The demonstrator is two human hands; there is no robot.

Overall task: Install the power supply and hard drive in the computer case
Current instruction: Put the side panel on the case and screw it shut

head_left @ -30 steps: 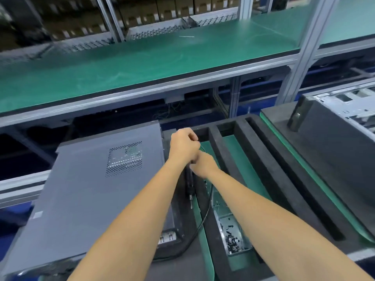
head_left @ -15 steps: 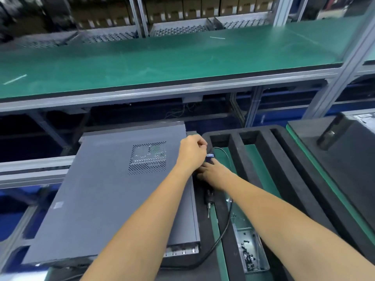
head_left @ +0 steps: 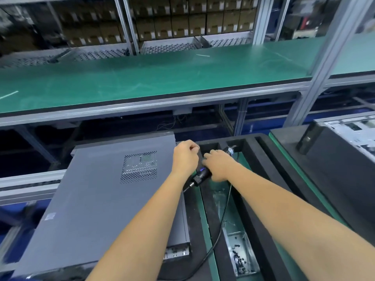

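A grey computer case [head_left: 97, 199] lies flat on its side with its vented side panel up. My left hand [head_left: 184, 157] hovers over the case's far right corner with curled fingers, thumb against forefinger; nothing shows between them. Just to its right, my right hand [head_left: 219, 167] grips a black electric screwdriver [head_left: 199, 176]. The tool is tilted, its bit pointing down-left toward the case's right edge. Its black cable [head_left: 221, 220] trails toward me. No power supply or hard drive is visible.
A black foam frame [head_left: 253, 179] with green-bottomed slots lies right of the case. A metal tray of small black screws [head_left: 241, 252] sits in a near slot. Another open case [head_left: 353, 130] stands at far right. A green shelf [head_left: 162, 78] spans overhead behind.
My right hand has drawn slightly right of the left hand and tipped the screwdriver from hanging bit-down to slanting down-left. My left hand stays at the case's corner.
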